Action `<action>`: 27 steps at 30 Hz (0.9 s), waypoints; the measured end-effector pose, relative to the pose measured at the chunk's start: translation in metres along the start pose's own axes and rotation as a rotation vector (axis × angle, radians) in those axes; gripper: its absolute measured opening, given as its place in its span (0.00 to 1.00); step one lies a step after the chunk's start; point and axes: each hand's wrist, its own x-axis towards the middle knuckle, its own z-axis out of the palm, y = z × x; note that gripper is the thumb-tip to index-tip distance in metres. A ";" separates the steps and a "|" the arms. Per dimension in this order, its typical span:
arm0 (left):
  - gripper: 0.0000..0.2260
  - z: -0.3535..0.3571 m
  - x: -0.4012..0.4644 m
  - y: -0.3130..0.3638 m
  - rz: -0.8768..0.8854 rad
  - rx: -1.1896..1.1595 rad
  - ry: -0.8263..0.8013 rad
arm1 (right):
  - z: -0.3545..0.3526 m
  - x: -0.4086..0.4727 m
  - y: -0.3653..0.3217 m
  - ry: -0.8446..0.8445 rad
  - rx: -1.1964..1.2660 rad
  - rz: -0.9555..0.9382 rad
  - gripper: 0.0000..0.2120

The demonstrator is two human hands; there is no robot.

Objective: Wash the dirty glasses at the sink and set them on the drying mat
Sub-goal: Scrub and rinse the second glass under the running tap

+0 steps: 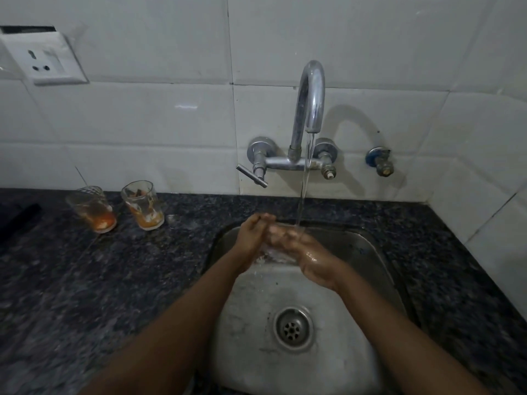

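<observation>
A clear glass (pixel 281 242) is held over the steel sink (pixel 368 252) at the centre of the frame, tipped on its side between both hands, right under the stream of water (pixel 303 189) that falls from the curved chrome tap (pixel 309 95). It looks colourless and wet, and blur hides whether any residue is left in it. The right hand (pixel 312 259) cups it from below with fingers curled round its wall. The left hand (pixel 253 238) grips it from the left side, fingers bent at its mouth; whether they reach inside cannot be told.

Two more glasses stand upright on the counter at the left middle of the frame, near each other but apart. The left dirty glass (pixel 92 208) has ribbed walls and a layer of orange-red dregs at its bottom. The right dirty glass (pixel 144 205) is streaked with orange smears up its wall and holds orange dregs and pale foam at the base.

The sink's basin is dull and scuffed, with a round drain strainer (pixel 293 327) low in the centre of the frame. The counter (pixel 85 280) is dark speckled granite. Behind it the wall is white tile (pixel 156 115), with a white power socket (pixel 47 59) at upper left and a small angle valve (pixel 380 162) with a blue collar right of the tap.
</observation>
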 end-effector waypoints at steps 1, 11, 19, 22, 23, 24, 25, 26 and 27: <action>0.09 -0.001 0.004 0.002 -0.005 0.077 0.027 | 0.002 0.000 0.005 -0.033 -0.328 -0.095 0.12; 0.24 0.005 -0.012 0.001 -0.247 -0.269 -0.173 | -0.025 0.019 -0.019 0.114 -0.057 0.045 0.08; 0.26 0.020 -0.026 -0.015 -0.462 -0.902 -0.054 | 0.009 0.029 -0.002 0.721 -0.586 -0.428 0.12; 0.24 0.018 -0.034 -0.013 -0.511 -0.736 -0.105 | 0.016 0.037 0.008 0.937 -0.427 -0.379 0.11; 0.25 0.014 -0.036 -0.015 -0.515 -0.628 -0.094 | 0.013 0.041 0.008 1.001 -0.294 -0.238 0.12; 0.25 0.010 -0.038 -0.016 -0.499 -0.496 -0.068 | 0.008 0.045 0.008 1.016 -0.091 -0.056 0.12; 0.26 0.004 -0.041 -0.016 -0.469 -0.352 -0.037 | 0.001 0.048 0.007 0.965 0.153 0.120 0.12; 0.27 -0.001 -0.043 -0.013 -0.436 -0.229 -0.020 | -0.006 0.050 0.008 0.855 0.373 0.264 0.10; 0.28 -0.006 -0.047 -0.009 -0.405 -0.136 -0.021 | -0.010 0.049 0.008 0.729 0.541 0.368 0.09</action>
